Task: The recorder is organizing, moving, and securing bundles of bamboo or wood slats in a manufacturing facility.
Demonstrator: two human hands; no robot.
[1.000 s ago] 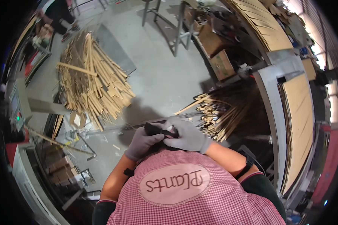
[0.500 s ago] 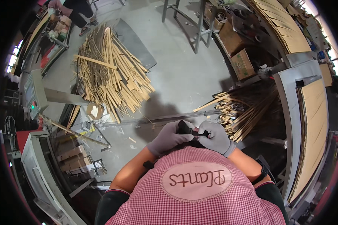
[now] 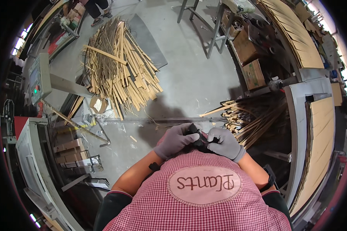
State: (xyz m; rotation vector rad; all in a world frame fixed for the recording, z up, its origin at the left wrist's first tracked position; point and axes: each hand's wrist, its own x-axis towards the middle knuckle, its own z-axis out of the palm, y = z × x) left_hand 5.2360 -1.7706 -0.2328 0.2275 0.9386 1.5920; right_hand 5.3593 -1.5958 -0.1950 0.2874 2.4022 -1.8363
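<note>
Both my hands wear grey gloves and meet close in front of the chest of a pink checked apron. My left hand is closed on a small, soft-looking black thing, its thumb lying across the top. From the other side, my right hand pinches the same black thing with bent fingers. Part of it is hidden behind the gloves, and its exact kind cannot be made out. A little dark red shows between the two hands.
Ahead to the left lies a large pile of thin strips on the floor. A second strip bundle lies to the right. A control panel stands left, stacked brown boards right, a metal trestle farther off. A person's legs show far left.
The black thing has turned and more of it shows between my hands. My left thumb has shifted over it. The whole view has swung slightly.
</note>
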